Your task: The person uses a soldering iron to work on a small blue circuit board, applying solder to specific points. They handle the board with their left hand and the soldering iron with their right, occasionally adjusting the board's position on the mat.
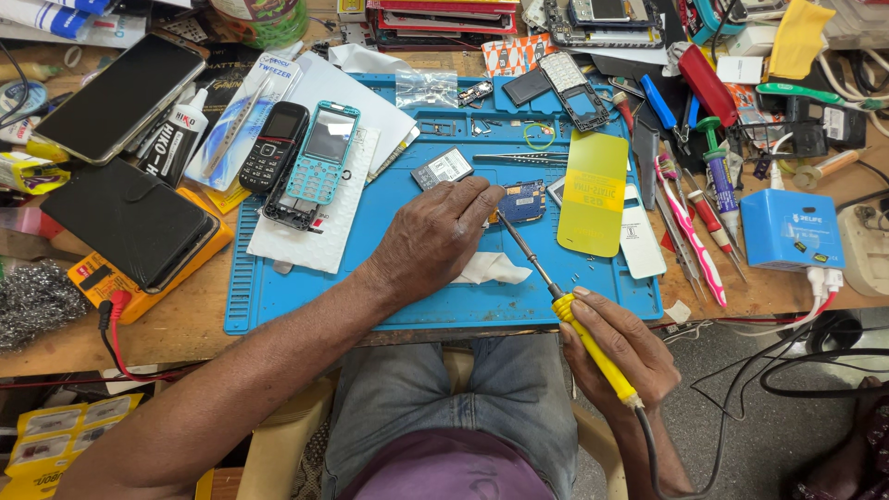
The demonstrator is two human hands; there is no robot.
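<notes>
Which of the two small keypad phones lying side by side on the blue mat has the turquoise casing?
The right-hand phone of the pair, lying on the white sheet. Its frame is turquoise around a grey screen; the phone beside it is black with red trim.

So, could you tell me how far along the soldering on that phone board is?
Done: phone opened, its teal keypad shell set aside. In hand: left hand steadies the blue circuit board while right hand brings the yellow soldering iron tip to it. Left: reassembly.

Bare forearms and hands, purple shirt, faded blue-grey jeans, no sleeves visible.
</notes>
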